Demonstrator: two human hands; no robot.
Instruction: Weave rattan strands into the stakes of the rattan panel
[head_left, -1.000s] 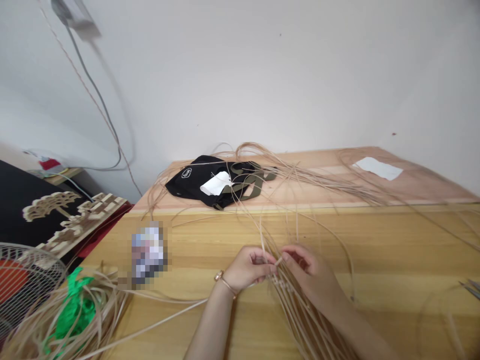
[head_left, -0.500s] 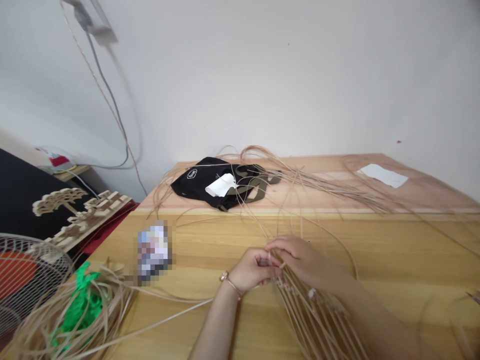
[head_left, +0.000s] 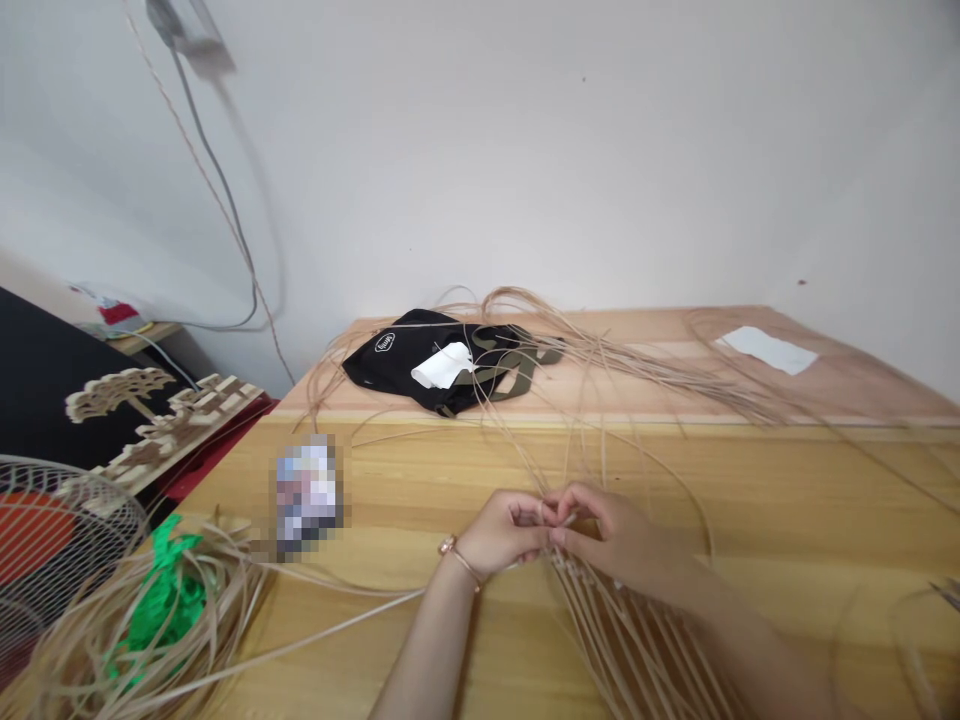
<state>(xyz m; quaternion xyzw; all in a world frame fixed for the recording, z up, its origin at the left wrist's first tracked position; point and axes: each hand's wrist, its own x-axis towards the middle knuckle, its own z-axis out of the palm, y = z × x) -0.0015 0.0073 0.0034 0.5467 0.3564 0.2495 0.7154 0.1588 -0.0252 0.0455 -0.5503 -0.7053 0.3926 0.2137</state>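
Thin, pale tan strips (head_left: 600,630) lie in a loose fan in front of the black bag (head_left: 390,350) and off to its right. They are gathered at the end facing the bag and splay apart as they run away from it, long, narrow and gently slanted, with gaps between them. Near the gathered end, small crossings bind them in a row, too blurred to make out fully. Loose, slender ends trail from there towards the bag.

Beyond the left hand (head_left: 504,532) lies a black bag (head_left: 401,362); well left of that hand stands a fan (head_left: 71,535).
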